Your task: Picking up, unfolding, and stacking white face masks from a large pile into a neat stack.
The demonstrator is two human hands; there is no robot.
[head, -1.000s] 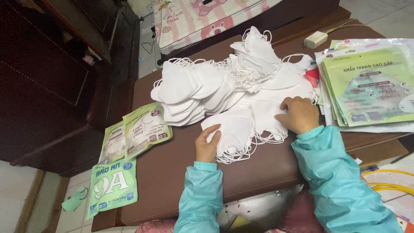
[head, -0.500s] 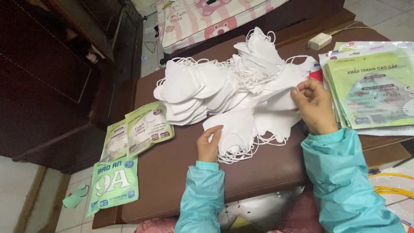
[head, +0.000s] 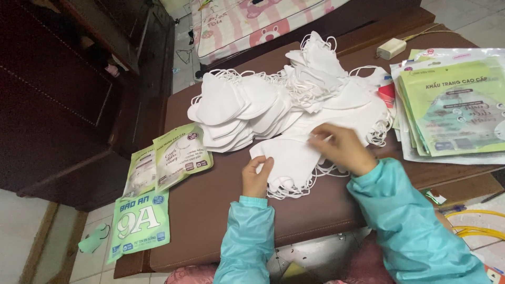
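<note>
We see a wide brown padded surface filling most of the view, with a dark wooden cabinet to its left and a bed with a pink patterned cover beyond its far edge. Spread across the far half of the surface lies a big heap of white face masks, their ear loops tangled at the edges. At the right end sits a stack of green printed pouches; at the left edge lie 3 smaller green packets, 1 of them hanging off toward the floor.

Nearer to us, 1 small stack of masks lies apart from the heap, its long axis running left to right across the surface, just in front of both teal sleeves.

Our left hand rests on the near left corner of that stack, thumb and fingers closed on its edge in a light pinch. Our right hand is over the stack's right end, fingers drawn together; it seems to pinch an ear loop or the top mask's edge, though the fingers hide what exactly sits in the grip. The stack lies between the 2 hands, touching both, with the right hand nearer the big heap.

A small cream adapter box sits at the far right corner.
</note>
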